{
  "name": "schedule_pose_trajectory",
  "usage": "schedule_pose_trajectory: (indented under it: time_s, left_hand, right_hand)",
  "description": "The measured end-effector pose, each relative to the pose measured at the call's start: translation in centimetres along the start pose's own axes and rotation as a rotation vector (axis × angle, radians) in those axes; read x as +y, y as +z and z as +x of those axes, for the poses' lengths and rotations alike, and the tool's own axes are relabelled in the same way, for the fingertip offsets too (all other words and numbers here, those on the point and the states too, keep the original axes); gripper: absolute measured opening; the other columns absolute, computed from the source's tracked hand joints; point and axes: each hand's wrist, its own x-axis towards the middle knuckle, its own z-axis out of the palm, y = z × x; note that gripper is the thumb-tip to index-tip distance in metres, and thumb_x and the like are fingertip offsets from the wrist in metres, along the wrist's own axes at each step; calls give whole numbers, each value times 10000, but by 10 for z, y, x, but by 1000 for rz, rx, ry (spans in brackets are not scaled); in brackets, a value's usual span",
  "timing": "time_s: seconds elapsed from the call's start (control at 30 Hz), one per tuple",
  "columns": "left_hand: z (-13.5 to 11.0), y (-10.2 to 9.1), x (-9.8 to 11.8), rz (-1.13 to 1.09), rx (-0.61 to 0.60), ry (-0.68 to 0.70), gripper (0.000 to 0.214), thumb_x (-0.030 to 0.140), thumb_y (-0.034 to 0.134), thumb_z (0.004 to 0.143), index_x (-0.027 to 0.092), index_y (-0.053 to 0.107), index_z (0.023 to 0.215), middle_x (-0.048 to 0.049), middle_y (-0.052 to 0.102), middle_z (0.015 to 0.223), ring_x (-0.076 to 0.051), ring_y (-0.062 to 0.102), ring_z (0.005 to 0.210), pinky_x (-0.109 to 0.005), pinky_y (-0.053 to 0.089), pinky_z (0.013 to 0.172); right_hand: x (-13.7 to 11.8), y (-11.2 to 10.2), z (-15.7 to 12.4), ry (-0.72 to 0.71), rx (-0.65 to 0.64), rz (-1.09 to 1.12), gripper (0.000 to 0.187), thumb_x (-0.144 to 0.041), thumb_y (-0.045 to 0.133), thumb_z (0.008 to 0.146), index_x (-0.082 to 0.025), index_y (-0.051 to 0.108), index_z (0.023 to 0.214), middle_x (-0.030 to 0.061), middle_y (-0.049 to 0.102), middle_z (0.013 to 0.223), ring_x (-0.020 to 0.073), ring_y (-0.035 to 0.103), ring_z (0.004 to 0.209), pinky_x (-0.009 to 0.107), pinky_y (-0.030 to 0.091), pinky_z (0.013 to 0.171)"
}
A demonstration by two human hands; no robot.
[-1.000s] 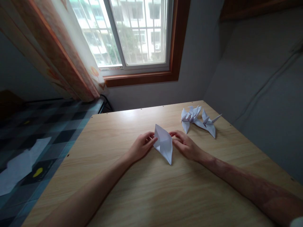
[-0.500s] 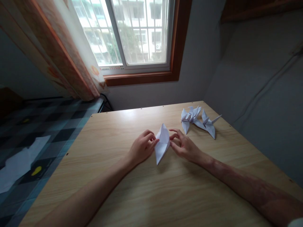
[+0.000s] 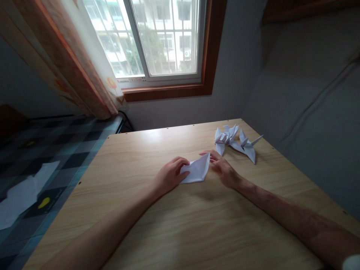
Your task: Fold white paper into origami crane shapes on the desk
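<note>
A white sheet of folded paper (image 3: 195, 170) is held just above the middle of the table. Pinching its left end between thumb and fingers is my left hand (image 3: 173, 173). The paper's right corner points up and away from me. My right hand (image 3: 225, 170) is at that corner, fingers curled around its far side and partly hidden by the paper. Beyond my right hand, several white paper cranes (image 3: 226, 137) sit bunched together, and one crane (image 3: 247, 145) lies at their right end.
The wooden table (image 3: 135, 153) has its far edge near the wall beneath a window (image 3: 168, 41). To the left is a bed with a checked cover (image 3: 70, 150), with white paper sheets (image 3: 25, 191) on it. A patterned curtain (image 3: 92, 75) hangs beside the window.
The folded paper has turned from nearly upright to lying sideways, its right corner now raised. My right hand has shifted slightly right and round the corner; my left hand still grips the paper.
</note>
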Motion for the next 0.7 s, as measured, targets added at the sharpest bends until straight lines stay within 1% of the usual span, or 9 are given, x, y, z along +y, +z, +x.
schedule_pose_trajectory:
  time_s: [0.07, 0.13, 0.17, 0.23, 0.3, 0.37, 0.43, 0.53, 0.7]
  left_hand:
    - [0, 0, 0, -3, 12, -29, 205, 253, 742, 957, 228, 699, 1156, -53, 742, 1133, -181, 714, 920, -300, 590, 832]
    - [-1, 1, 0, -12, 29, -51, 185, 253, 755, 949, 227, 708, 1126, -36, 743, 1072, -169, 710, 892, -280, 576, 797]
    - [-1, 1, 0, -18, 37, -58, 169, 246, 752, 948, 226, 713, 1111, -27, 741, 1041, -161, 705, 869, -269, 568, 777]
    - [-1, 2, 0, -21, 47, -67, 141, 227, 737, 953, 223, 727, 1093, -17, 733, 986, -144, 682, 803, -256, 549, 737]
    - [0, 2, 0, 1, 49, -56, 141, 214, 713, 965, 219, 751, 1100, -23, 728, 964, -138, 658, 764, -260, 538, 720]
    - [1, 2, 0, 42, 37, -20, 164, 209, 679, 985, 218, 778, 1115, -41, 733, 966, -151, 662, 786, -276, 538, 737]
    - [2, 2, 0, 99, 10, 28, 193, 211, 649, 1004, 216, 796, 1129, -61, 742, 975, -173, 675, 833, -306, 545, 780]
    - [3, 1, -1, 183, -21, 83, 208, 223, 629, 1017, 213, 802, 1131, -72, 748, 966, -189, 676, 831, -347, 548, 821]
    - [3, 0, 0, 246, -51, 133, 219, 235, 607, 1040, 217, 793, 1154, -80, 751, 1006, -206, 693, 870, -370, 547, 870]
  right_hand:
    - [1, -5, 1, 14, -106, 62, 480, -329, 455, 1014, -253, 681, 1431, 84, 700, 1410, 318, 646, 1298, 481, 524, 1109]
    - [-1, -7, 2, 11, -180, -26, 430, -326, 552, 1021, -251, 705, 1415, 88, 716, 1407, 317, 641, 1328, 475, 497, 1163]
    - [-3, -6, 3, -12, -198, -92, 422, -328, 619, 1018, -254, 704, 1425, 93, 707, 1430, 315, 638, 1341, 471, 481, 1188]
    - [-9, -4, 5, -77, -248, -183, 419, -337, 679, 1024, -256, 706, 1434, 108, 707, 1440, 312, 649, 1341, 464, 484, 1195]
    - [-14, 0, 6, -133, -251, -250, 414, -328, 702, 1025, -257, 711, 1432, 117, 717, 1428, 308, 662, 1327, 459, 499, 1182]
    - [-17, 2, 7, -159, -248, -281, 415, -302, 714, 1017, -258, 711, 1429, 116, 726, 1414, 303, 674, 1310, 454, 513, 1170]
    - [-17, 2, 7, -162, -241, -275, 422, -279, 725, 1004, -258, 710, 1425, 109, 732, 1402, 298, 678, 1309, 448, 525, 1164]
    - [-16, 0, 6, -150, -239, -231, 416, -271, 719, 1010, -255, 707, 1426, 108, 732, 1403, 288, 680, 1323, 446, 538, 1164]
    - [-17, 0, 6, -153, -262, -200, 340, -289, 713, 1030, -273, 742, 1368, 97, 755, 1373, 273, 697, 1305, 465, 551, 1161]
